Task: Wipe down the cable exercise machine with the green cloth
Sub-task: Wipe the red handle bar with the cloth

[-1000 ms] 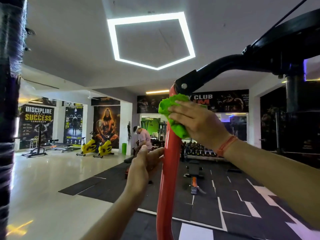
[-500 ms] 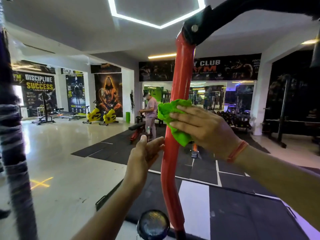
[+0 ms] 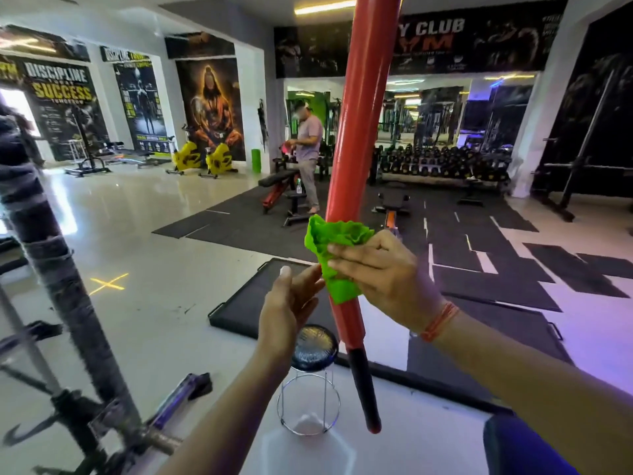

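Centre frame, right hand (image 3: 383,272) clamps cloth (image 3: 337,255) around the red bar (image 3: 356,132) low down, near its black grip (image 3: 366,389), so the wrap rubs all sides; left hand (image 3: 291,303) open, fingers relaxed beside bar, likely to steady it.

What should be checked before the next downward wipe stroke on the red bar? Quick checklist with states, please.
1. Green cloth wrapped round the red bar: ok.
2. Right hand grips the cloth against the bar: ok.
3. Left hand beside the bar, fingers relaxed, holding nothing; contact with the bar: cannot tell.
4. Red section left below the cloth before the black grip: ok, a short stretch remains.
5. Stool stands low beside the bar's end; whether it blocks the stroke: cannot tell.
6. Back side of the bar clean: cannot tell, hidden.
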`<action>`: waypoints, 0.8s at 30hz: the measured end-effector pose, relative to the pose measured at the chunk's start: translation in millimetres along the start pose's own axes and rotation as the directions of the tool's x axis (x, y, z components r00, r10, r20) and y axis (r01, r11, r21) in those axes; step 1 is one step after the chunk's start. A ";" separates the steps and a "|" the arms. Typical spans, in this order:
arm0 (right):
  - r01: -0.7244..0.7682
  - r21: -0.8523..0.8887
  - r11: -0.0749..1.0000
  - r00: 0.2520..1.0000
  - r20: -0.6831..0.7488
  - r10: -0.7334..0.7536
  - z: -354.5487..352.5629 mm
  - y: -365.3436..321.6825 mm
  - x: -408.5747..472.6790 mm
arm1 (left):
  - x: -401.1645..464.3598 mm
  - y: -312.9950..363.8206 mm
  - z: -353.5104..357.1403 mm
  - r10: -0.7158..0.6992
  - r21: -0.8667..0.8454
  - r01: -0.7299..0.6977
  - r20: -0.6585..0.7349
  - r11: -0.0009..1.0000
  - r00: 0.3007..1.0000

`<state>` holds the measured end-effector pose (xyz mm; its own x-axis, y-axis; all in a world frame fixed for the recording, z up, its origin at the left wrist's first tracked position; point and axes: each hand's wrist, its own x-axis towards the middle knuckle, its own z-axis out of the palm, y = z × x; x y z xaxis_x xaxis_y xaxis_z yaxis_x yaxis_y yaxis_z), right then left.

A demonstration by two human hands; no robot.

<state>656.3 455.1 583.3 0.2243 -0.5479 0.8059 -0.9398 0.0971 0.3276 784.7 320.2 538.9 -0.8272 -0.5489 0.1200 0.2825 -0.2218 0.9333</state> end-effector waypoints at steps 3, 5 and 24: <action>-0.181 0.114 0.977 0.973 -0.121 0.194 12.3 -9.3 -16.2 | -2.3 -11.5 -2.3 -0.044 -0.014 0.044 -0.007 0.999 0.999; -0.304 0.168 0.938 0.920 -0.205 0.334 19.7 -22.9 -22.6 | -2.0 -19.0 -4.0 -0.066 -0.024 0.065 -0.021 0.998 0.998; -0.834 0.402 0.377 0.406 -0.015 0.914 68.8 -97.9 -130.8 | -9.5 -81.5 -22.4 -0.224 -0.023 0.224 0.011 0.974 0.975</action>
<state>701.3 460.1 411.9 -0.7637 -0.1212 0.6341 -0.6455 0.1592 -0.7470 780.3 325.4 454.1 -0.8748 -0.4765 -0.0879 0.1014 -0.3575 0.9284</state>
